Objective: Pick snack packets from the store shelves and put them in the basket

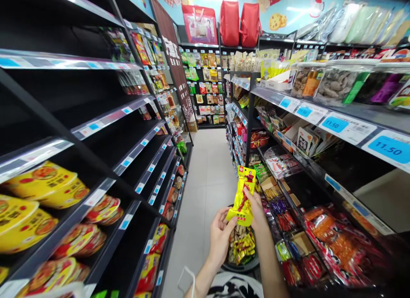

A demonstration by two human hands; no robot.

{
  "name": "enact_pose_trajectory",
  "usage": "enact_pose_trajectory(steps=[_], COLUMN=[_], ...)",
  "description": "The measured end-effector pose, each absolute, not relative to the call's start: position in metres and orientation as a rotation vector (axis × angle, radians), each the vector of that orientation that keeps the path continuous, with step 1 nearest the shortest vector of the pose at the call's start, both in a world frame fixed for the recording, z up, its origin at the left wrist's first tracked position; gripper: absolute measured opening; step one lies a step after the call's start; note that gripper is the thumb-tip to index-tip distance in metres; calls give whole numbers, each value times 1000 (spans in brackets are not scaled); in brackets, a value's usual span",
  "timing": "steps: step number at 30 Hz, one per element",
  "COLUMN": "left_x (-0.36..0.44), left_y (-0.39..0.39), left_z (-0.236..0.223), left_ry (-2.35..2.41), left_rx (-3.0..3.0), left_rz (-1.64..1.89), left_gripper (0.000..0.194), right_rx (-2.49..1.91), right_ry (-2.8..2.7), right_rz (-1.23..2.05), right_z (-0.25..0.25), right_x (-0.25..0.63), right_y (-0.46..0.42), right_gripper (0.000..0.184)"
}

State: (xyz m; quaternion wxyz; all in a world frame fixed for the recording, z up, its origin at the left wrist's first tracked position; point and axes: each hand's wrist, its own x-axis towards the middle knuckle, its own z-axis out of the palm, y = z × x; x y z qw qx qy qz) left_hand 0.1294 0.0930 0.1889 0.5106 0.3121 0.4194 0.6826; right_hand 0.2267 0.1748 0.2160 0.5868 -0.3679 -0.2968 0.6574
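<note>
Bowls in yellow packaging are stacked well to the left of the left hand, with red-and-yellow bowls somewhat nearer to it, probably grouped by kind to match the shelf labels. The left hand pinches the near left corner of a yellow packet, its thumb over the front. The packet lies between the two hands, and gripping it from both sides seems to keep the limp pouch spread, its printed face turned up. That face is bright, glossy and slightly creased, with a long red picture down the middle, a small figure near the far end beside the hanging hole, and red lettering along the near edge. Below the hands, a round dark container holds small wrapped pieces, close by perhaps for easy reach. The right hand grasps the packet's right edge, one digit across the print. Farther right of it lie large red-trimmed packs.
</note>
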Motion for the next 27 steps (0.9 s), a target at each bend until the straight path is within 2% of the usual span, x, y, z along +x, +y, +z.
enact_pose_trajectory(steps=[5, 10, 18, 27], left_x=[130, 134, 133, 126], left_y=[93, 91, 85, 82], left_z=[194, 192, 190, 182], left_ry=[979, 963, 1013, 1071], left_rx=[731, 768, 843, 960], left_rz=[1595, 1580, 1603, 1745], left_gripper=[36, 43, 42, 23], right_rx=[-881, -840, -800, -783], right_ry=[-740, -826, -905, -830], right_rz=[1571, 1597, 1594, 1559], right_z=[217, 214, 215, 225], right_x=[233, 239, 242, 226], right_y=[171, 169, 166, 154], right_gripper=[44, 36, 34, 29])
